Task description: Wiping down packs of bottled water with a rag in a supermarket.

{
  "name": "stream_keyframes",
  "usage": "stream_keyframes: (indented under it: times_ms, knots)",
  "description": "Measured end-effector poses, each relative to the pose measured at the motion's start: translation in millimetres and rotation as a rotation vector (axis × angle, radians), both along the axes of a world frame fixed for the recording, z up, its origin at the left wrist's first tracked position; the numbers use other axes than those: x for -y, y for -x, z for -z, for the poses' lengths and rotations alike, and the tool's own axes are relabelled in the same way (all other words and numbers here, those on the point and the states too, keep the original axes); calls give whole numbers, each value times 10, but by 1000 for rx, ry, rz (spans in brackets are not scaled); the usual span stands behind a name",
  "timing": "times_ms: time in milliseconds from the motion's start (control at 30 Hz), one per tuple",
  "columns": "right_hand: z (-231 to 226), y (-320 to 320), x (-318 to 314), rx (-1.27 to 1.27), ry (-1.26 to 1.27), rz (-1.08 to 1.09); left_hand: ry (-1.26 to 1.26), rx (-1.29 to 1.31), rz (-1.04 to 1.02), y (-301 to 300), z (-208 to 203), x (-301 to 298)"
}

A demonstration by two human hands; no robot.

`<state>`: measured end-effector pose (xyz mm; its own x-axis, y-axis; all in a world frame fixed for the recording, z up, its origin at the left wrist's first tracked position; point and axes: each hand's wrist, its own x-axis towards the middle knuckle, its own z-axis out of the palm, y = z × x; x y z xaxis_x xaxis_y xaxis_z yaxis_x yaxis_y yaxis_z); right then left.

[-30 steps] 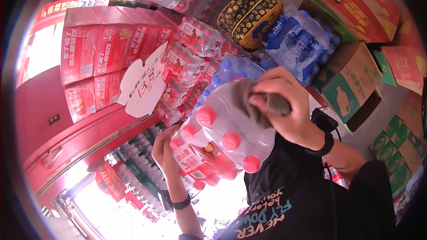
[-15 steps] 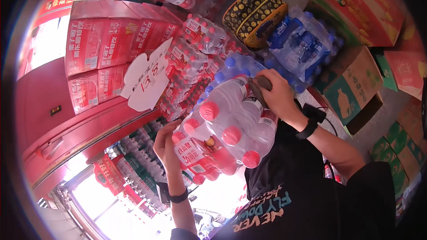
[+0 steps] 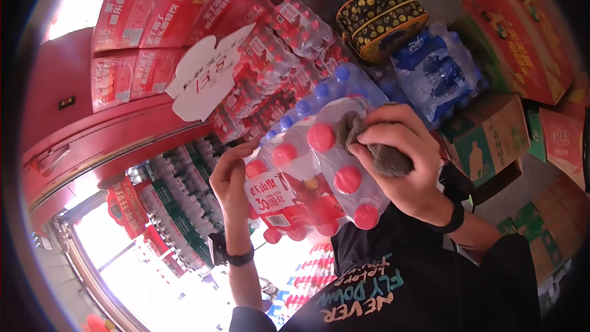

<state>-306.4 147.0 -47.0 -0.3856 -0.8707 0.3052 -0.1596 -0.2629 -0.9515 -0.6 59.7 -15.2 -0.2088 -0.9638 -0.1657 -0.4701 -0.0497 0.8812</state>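
A shrink-wrapped pack of clear water bottles (image 3: 307, 187) with red caps and a red-and-white label is tilted up in front of me. My left hand (image 3: 229, 179) grips its left edge, thumb and fingers curled round the wrap. In my right hand (image 3: 413, 166) is a bunched grey-brown cloth (image 3: 391, 158), pressed to the pack's upper right side by the caps. Just behind it stands a pack of blue-capped bottles (image 3: 362, 83). The pack's underside is hidden.
Stacked red-labelled bottle packs (image 3: 270, 55) lie beyond, with a white handwritten price card (image 3: 203, 80). Red cartons (image 3: 138, 18) stand far left. A black-yellow patterned bag (image 3: 381, 18), a blue-wrapped bottle pack (image 3: 436, 74) and an open cardboard box (image 3: 488, 138) are to the right.
The cloth in my right hand has moved down and toward me along the pack, showing more of itself. The pack has turned slightly, its label facing me more. My left hand keeps its hold.
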Motion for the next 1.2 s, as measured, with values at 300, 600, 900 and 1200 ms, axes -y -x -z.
stream_keyframes:
  times_ms: [300, 600, 900, 1200]
  knots:
    - [-410, -2, -222, -285, 133, -234, -12, -21, 7, -16, -59, -13]
    - [-761, -634, -142, -781, 23, -205, -22, -268, 44, -90, -51, -14]
    - [-813, -1431, 193, -758, -183, 20, -115, -489, 197, -300, 99, 12]
    - [-785, -2339, -163, -711, -118, -204, -195, -662, 535, -648, 265, 290]
